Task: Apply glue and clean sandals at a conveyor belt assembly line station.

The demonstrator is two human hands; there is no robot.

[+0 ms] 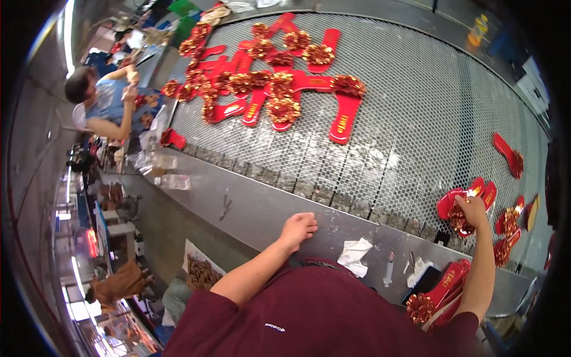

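Head view: looks down on person's own 2 hands.
R hand (471,211): at near right, fingers clamped on red slipper (451,206) w/ red-gold pompom.
Held slipper loc.: over near right part of mesh surface (410,107), another red sole (490,195) just beside it.
L hand (299,231): over near edge of metal table (256,208), approx. mid; fingers part-curled, nothing seen in it.
Far right: single slipper (508,156) on mesh; more slippers (508,223) nearer.
Far left: big cluster of slippers (253,106), some overlapping; one slipper (344,116) at its right end, sole up to view.
Near right, by torso: stacked slippers (449,282), dark flat item (421,287) touching or just beside, can't tell.
Near mid: white crumpled tissue (355,256), thin clear tube (389,271) to its right.
Left: clear bottle (173,182) on table; co-worker (107,101) beyond, both hands raised.
Far right corner: yellow bottle (477,33).
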